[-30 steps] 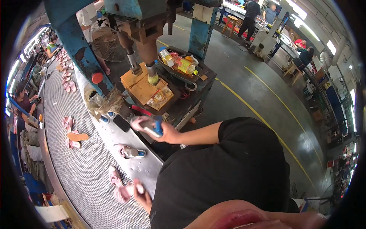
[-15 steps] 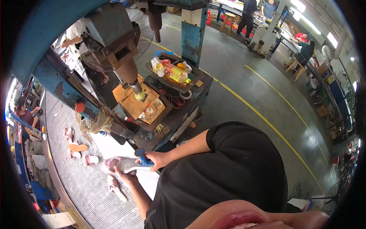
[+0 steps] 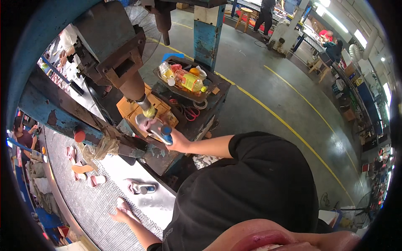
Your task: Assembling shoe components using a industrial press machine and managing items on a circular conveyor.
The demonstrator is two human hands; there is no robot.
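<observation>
My right hand (image 3: 180, 142) is closed on the blue-topped heel end of a grey shoe last (image 3: 157, 129) with a pinkish upper on its toe. It holds the last under the yellowish tip of the press head (image 3: 149, 111), above the worn wooden block (image 3: 125, 108); whether last and tip touch I cannot tell. At the lower left my left hand (image 3: 121, 215) grips a pale pink sandal (image 3: 122, 203) lying on the mesh belt; its fingers partly cover it. Between the hands, a second shoe last (image 3: 146, 189) with a sandal upper lies on a white board (image 3: 161, 205).
More pink sandals (image 3: 97, 180) and an orange sole (image 3: 81, 168) lie on the mesh belt (image 3: 63, 196). Blue press posts (image 3: 207, 35) frame the machine. A tray (image 3: 197, 95) holds a bottle and cups, with red-handled scissors (image 3: 191, 113) beside it. Other people work farther off.
My hands have parted. The right has carried a shoe last up to the press head; the left has dropped to a sandal on the belt. A last now shows on the white board.
</observation>
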